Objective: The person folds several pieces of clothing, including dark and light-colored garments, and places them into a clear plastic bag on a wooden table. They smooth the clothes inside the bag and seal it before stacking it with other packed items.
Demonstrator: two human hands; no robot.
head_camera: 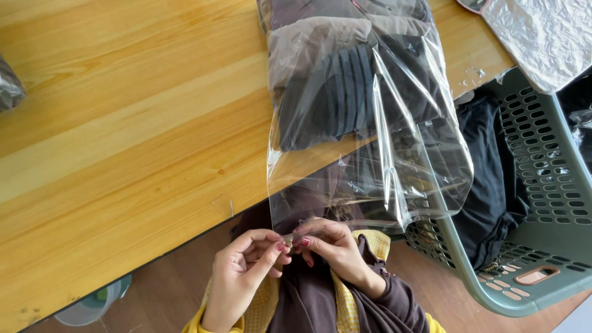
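The near edge of the clear plastic bag (370, 154) is pinched by left hand (243, 271) and right hand (333, 246), fingertips together. Folded dark clothes (351, 86) are kept inside on the wooden table (123, 123), so the mouth hangs free.

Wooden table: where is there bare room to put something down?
The wooden table is bare left of the clear plastic bag, up to the dark bundle at its left edge. The right side is crowded: bag, crinkled sheet, green laundry basket. Both hands pinch the bag's edge.
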